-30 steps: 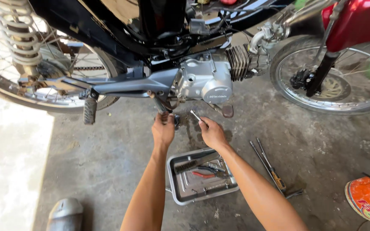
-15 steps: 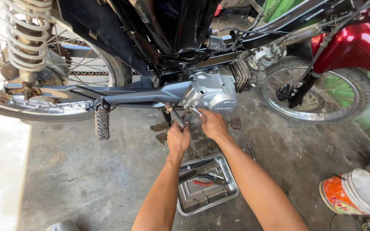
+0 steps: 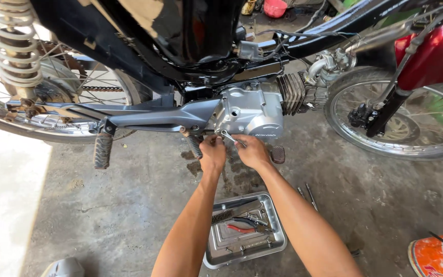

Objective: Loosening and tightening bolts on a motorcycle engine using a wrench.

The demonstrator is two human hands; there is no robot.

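A motorcycle stands over a concrete floor, its silver engine case [image 3: 252,112] in the middle of the head view. My right hand [image 3: 251,151] grips a small metal wrench [image 3: 227,137] whose ring end sits at the lower left edge of the engine case. Just left of it, my left hand [image 3: 212,154] is closed under the case beside the black footpeg [image 3: 195,146]; what its fingers grip is hidden.
A metal tray [image 3: 277,232] with a wire brush, red-handled pliers and other tools lies on the floor between my forearms. Loose tools [image 3: 307,194] lie to its right. Rear wheel and shock [image 3: 16,61] are left, front wheel [image 3: 401,123] right, an orange shoe [image 3: 431,256] at bottom right.
The view has shifted closer to the engine. Both hands rose from below the footpeg to the lower edge of the engine case, the right bringing the wrench onto it.
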